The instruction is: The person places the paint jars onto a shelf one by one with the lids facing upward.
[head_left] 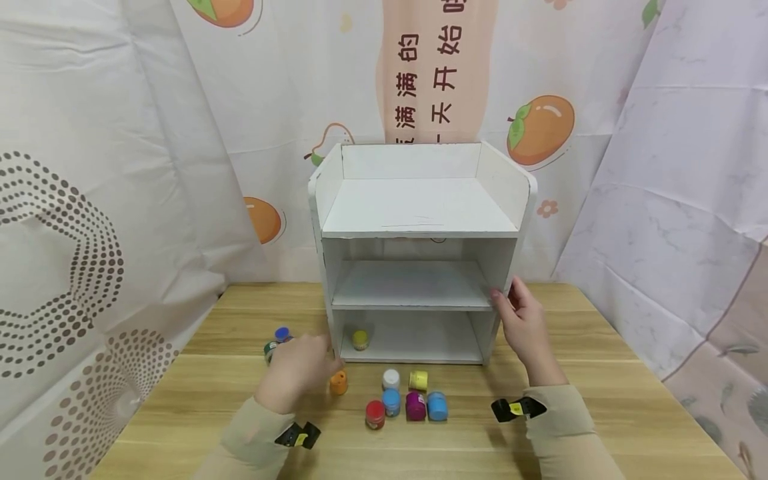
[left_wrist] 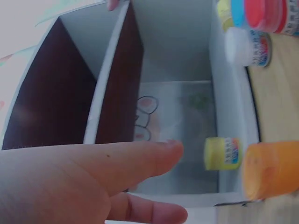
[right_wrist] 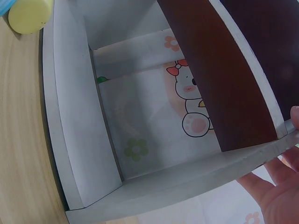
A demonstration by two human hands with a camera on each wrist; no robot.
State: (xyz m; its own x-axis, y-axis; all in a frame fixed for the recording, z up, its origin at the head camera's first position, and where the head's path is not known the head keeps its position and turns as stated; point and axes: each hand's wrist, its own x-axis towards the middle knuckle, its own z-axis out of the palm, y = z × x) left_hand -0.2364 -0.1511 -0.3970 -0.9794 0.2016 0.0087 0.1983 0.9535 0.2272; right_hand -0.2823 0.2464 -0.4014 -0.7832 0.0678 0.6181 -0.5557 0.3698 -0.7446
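Head view: a wooden table (head_left: 612, 373) has a white shelf (head_left: 420, 205) standing on it. The right hand (head_left: 527, 327) pinches the shelf's right side. The left hand (head_left: 298, 370), thumb and finger apart, is by its left side. A yellow jar (head_left: 360, 341) sits inside, down low.

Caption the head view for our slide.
Left hand near a white shelf, right hand gripping its side, yellow jar on bottom level.
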